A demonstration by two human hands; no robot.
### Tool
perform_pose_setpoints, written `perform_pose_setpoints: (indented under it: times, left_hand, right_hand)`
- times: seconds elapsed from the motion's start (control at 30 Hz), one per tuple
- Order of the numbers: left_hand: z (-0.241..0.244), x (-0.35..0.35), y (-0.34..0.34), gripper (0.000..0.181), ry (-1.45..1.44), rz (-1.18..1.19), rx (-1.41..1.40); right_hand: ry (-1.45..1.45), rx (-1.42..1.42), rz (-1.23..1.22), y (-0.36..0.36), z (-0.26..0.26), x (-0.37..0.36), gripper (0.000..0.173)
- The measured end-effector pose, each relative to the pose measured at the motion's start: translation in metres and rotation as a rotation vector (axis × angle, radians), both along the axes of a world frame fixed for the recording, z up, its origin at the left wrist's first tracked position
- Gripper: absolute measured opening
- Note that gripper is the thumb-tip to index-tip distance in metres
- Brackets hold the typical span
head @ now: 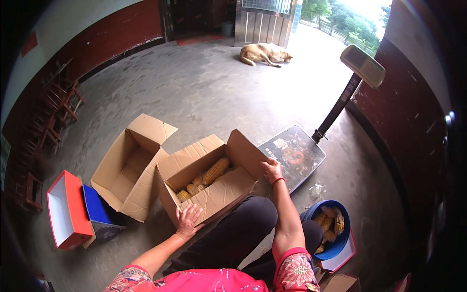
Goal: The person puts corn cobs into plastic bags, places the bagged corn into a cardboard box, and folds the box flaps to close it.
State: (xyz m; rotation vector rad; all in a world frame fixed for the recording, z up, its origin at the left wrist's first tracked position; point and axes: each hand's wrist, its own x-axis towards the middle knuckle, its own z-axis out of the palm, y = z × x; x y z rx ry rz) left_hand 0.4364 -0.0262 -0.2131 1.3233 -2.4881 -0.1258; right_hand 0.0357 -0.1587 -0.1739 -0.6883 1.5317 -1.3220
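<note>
In front of my knees stands a cardboard box (pixel 228 186) with its flaps up or spread, holding several yellow corn cobs (pixel 215 171), some in clear plastic. My left hand (pixel 189 219) lies with fingers spread on the near flap at the box's left corner. The raised right flap is pinched at its edge by my right hand (pixel 271 169), a red band on that wrist. Beside my right knee, a blue bucket (pixel 346 239) contains more corn cobs (pixel 328 222). An open cardboard box (pixel 135 168) with no contents visible stands to the left.
A platform scale (pixel 292 153) with a post and display stands at the right. Red (pixel 78 208) and blue (pixel 98 206) boxes sit at the far left. Wooden chairs (pixel 54 106) line the left wall. A tan dog (pixel 264 54) lies near the doorway. Another cardboard box (pixel 339 283) is behind the bucket.
</note>
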Motion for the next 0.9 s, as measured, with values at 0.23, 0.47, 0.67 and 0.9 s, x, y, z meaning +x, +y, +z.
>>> perform_pose_setpoints:
  times: [0.23,0.47,0.67,0.9]
  left_hand:
    - [0.012,0.021,-0.028,0.081,-0.091,-0.090,0.136]
    - [0.018,0.044,-0.098,0.097,-0.216,-0.218,0.107]
    - [0.013,0.037,-0.118,0.094,-0.272,-0.239,0.180]
    - [0.014,0.039,-0.116,0.094,-0.340,-0.202,0.231]
  right_hand:
    - [0.446,-0.324,-0.047,0.041,0.004,0.022,0.009]
    - [-0.196,-0.291,-0.221,0.126,-0.026,0.011,0.012]
    - [-0.212,-0.313,-0.193,0.148,0.015,0.038,0.010]
    - [-0.172,-0.442,-0.025,0.165,0.048,0.078,0.012]
